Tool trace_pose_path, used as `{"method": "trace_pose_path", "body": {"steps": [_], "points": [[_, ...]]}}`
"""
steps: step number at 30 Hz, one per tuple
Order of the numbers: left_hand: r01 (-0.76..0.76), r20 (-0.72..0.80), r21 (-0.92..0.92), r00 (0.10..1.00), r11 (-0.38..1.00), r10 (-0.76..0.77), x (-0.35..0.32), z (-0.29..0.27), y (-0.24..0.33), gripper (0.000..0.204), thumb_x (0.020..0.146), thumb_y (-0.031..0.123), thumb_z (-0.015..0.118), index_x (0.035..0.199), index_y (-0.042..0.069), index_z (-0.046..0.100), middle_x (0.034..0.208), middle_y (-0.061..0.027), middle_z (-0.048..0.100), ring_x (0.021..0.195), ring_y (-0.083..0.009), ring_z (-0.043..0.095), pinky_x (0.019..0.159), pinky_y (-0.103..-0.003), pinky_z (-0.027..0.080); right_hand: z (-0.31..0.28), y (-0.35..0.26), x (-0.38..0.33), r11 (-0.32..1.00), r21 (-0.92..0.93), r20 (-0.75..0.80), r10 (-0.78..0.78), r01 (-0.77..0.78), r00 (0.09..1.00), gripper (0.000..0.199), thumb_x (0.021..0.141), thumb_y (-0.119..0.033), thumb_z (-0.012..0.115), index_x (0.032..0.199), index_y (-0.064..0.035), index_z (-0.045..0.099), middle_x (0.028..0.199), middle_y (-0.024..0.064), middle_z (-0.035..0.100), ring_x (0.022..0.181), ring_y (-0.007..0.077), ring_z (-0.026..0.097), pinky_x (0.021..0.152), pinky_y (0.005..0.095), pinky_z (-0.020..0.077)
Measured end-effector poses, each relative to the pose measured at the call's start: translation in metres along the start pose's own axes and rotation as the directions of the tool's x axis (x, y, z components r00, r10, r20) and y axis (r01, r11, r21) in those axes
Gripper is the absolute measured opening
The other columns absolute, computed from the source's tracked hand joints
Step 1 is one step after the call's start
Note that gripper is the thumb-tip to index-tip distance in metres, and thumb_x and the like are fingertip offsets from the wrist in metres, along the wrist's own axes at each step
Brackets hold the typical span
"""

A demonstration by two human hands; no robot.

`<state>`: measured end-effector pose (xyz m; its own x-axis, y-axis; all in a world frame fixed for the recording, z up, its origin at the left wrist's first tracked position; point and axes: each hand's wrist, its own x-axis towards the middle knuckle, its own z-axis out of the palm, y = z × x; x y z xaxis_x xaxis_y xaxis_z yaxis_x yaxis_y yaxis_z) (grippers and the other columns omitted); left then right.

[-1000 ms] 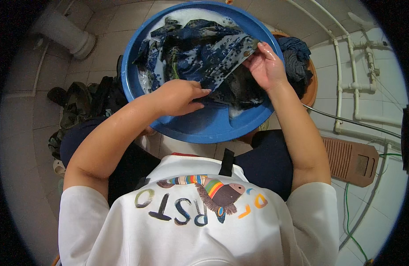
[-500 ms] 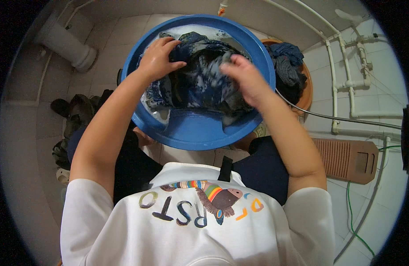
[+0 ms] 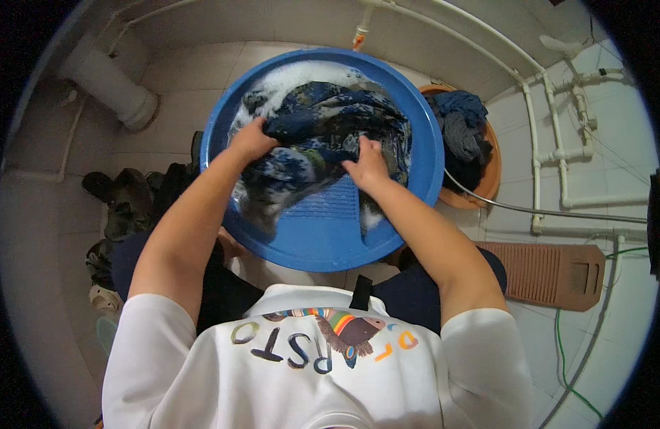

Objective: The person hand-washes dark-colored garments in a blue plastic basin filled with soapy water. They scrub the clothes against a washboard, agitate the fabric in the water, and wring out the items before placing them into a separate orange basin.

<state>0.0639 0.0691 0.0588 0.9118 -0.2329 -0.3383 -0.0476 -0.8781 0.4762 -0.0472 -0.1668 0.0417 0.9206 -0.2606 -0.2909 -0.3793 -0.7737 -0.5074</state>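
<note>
A wet dark-blue camouflage garment (image 3: 330, 107) lies bunched in a large blue washtub (image 3: 217, 136) with a ribbed washboard (image 3: 319, 211) moulded into its near side. At the garment's left part, my left hand (image 3: 252, 141) has its fingers closed on the cloth, the fingertips partly hidden in the folds. My right hand (image 3: 369, 166) grips the cloth at the middle right, just above the ribs, thumb toward the left. White suds (image 3: 298, 75) float along the far and left sides of the tub.
An orange-brown basin (image 3: 491, 168) of dark clothes stands right of the tub, a hose (image 3: 544, 212) crossing before it. A brown washboard (image 3: 544, 275) lies on the right floor near white pipes (image 3: 533, 136). Dark clothes or shoes (image 3: 130, 196) are piled at left.
Both hands have come down from above the garment onto its nearer part and now grip it. The cloth has shifted, uncovering more of the tub's ribs. The view has tilted slightly.
</note>
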Motion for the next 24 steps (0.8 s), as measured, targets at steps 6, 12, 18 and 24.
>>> {"method": "trace_pose_path", "body": {"steps": [6,12,18,24], "points": [[0.063,-0.014,-0.087,0.998,0.994,-0.065,-0.030,0.004,0.032,0.063,0.066,0.047,0.064,0.103,-0.003,0.052,0.098,-0.0218,0.058,0.091,-0.0333,0.057,0.080,-0.038,0.044,-0.005,-0.006,0.086,0.966,-0.246,0.016,0.089,-0.082,0.996,0.045,0.078,-0.022,0.062,0.114,-0.0029,0.043,0.119,0.0199,0.041,0.100,0.0368,0.050,0.082,0.0434,0.0447],[-0.031,-0.017,-0.151,0.999,0.988,0.028,-0.059,0.006,0.065,0.056,0.070,0.043,0.063,0.094,-0.006,0.052,0.089,-0.0238,0.058,0.086,-0.0362,0.057,0.075,-0.040,0.045,-0.036,-0.059,0.109,0.954,-0.292,-0.063,0.054,-0.070,0.997,0.032,0.078,-0.025,0.062,0.097,-0.0006,0.055,0.104,0.0182,0.056,0.096,0.0347,0.053,0.080,0.0438,0.0432],[0.020,0.052,-0.544,0.999,0.839,0.010,-0.072,0.040,0.096,0.039,0.074,0.025,0.061,0.094,-0.005,0.047,0.088,-0.0243,0.057,0.086,-0.0382,0.055,0.076,-0.042,0.042,-0.036,-0.072,0.155,0.993,-0.028,-0.093,-0.114,0.112,0.989,0.048,0.060,-0.022,0.070,0.101,-0.0011,0.056,0.095,0.0178,0.060,0.091,0.0291,0.057,0.079,0.0340,0.0437],[0.181,0.207,-0.959,0.973,0.217,0.102,-0.099,0.054,0.150,0.028,0.083,0.016,0.055,0.091,0.000,0.033,0.092,-0.0135,0.047,0.076,-0.0187,0.053,0.055,-0.032,0.050,-0.071,-0.121,0.128,0.898,0.205,0.035,-0.405,0.391,0.913,0.045,0.060,-0.014,0.065,0.103,-0.0050,0.056,0.099,0.0175,0.059,0.094,0.0309,0.056,0.081,0.0345,0.0431]]}}
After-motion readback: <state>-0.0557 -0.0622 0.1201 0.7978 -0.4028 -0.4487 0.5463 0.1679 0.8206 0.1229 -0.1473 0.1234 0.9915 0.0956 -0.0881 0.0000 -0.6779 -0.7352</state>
